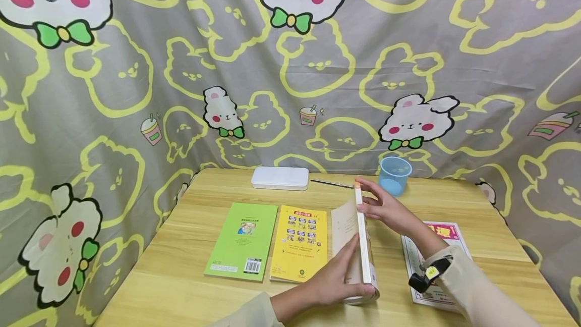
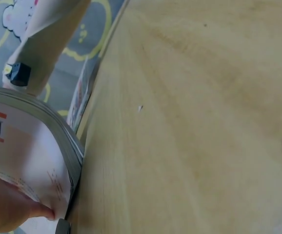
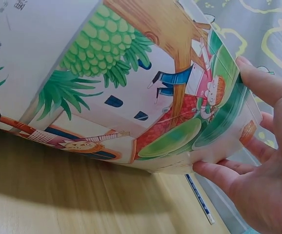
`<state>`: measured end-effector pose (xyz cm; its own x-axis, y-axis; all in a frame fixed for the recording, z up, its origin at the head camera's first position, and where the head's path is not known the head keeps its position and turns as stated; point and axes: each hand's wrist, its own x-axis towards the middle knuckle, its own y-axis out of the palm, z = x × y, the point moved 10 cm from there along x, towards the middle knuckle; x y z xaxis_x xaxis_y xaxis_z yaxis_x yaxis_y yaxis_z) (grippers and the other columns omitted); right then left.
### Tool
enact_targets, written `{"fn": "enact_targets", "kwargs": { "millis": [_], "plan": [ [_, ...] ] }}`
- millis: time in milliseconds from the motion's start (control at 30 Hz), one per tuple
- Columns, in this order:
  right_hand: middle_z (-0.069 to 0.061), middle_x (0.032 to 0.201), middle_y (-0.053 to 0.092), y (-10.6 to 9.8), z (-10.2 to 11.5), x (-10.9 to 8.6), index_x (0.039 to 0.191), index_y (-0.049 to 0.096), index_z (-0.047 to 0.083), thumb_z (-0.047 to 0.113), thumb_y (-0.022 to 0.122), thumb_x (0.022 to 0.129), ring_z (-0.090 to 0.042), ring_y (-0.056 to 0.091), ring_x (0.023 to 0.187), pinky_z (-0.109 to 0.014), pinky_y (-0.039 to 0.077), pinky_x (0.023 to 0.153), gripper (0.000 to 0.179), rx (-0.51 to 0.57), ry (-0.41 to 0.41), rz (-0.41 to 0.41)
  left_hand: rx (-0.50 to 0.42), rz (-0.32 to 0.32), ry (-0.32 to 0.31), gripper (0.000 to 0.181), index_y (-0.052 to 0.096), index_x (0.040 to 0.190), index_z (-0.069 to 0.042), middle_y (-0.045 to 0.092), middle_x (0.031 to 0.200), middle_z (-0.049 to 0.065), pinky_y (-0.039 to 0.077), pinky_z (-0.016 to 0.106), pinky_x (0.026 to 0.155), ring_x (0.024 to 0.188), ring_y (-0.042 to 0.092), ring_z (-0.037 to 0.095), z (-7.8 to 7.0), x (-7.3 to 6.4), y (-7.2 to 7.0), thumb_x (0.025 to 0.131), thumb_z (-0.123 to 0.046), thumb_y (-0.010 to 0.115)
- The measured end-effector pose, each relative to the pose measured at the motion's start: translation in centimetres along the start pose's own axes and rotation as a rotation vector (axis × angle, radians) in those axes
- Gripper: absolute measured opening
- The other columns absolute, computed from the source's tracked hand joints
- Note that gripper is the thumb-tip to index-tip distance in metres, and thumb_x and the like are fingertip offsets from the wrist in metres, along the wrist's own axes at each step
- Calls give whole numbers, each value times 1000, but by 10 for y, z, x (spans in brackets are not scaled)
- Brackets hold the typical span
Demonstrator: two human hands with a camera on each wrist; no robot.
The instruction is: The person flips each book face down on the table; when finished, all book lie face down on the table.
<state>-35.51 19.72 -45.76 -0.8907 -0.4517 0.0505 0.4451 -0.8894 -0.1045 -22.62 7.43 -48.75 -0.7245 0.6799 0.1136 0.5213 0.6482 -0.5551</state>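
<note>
A thick paperback book stands on edge near the table's middle, spine upward and one leaf splayed to the left. My left hand grips its near end; in the left wrist view the left hand's thumb lies on the pale cover with a barcode. My right hand holds the far end. Seen from the right wrist, the right hand has its fingers and thumb around the edge of the illustrated book. The left hand's other fingers are partly hidden behind the pages.
Left of the book lie a yellow book and a green book. A booklet with a pink title sits under the right forearm. Along the back are a white case, a thin pencil and a blue cup, before a patterned curtain.
</note>
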Motion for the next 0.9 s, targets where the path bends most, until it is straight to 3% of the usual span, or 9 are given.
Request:
{"fn": "enact_targets", "kwargs": {
  "millis": [367,533,667,800,900],
  "plan": [
    [-24,164,21,-6,-4,-7,164,19,10,13,68,100,-53,28,149,-27,55,97,80,-53,0,-1,107,56,-59,107,6,168,-17,12,173,8,25,44,125,158,16,31,8,2,8,92,-54,72],
    [-24,166,19,-9,-6,-11,164,21,11,13,67,100,-53,24,150,-28,52,101,79,-85,-8,19,142,108,-76,105,12,168,-23,14,173,5,28,47,124,158,15,31,10,1,11,90,-55,75],
    [-20,169,16,-14,-11,-15,165,21,15,14,66,101,-52,24,151,-42,49,109,78,-135,14,33,214,169,-74,100,19,166,-28,13,173,4,33,47,122,158,15,32,11,0,14,89,-56,76],
    [-16,172,13,-20,-17,-20,165,21,20,15,66,101,-52,23,152,-61,38,115,78,-177,30,56,310,226,-57,88,36,162,-20,13,173,7,32,41,123,158,15,33,12,-1,18,90,-50,77],
    [-16,172,11,-23,-19,-23,166,20,21,17,67,101,-52,24,151,-66,33,116,80,-198,36,74,367,248,-42,79,46,156,-16,15,172,9,29,37,124,158,16,33,12,-1,19,90,-43,79]
  ]
}}
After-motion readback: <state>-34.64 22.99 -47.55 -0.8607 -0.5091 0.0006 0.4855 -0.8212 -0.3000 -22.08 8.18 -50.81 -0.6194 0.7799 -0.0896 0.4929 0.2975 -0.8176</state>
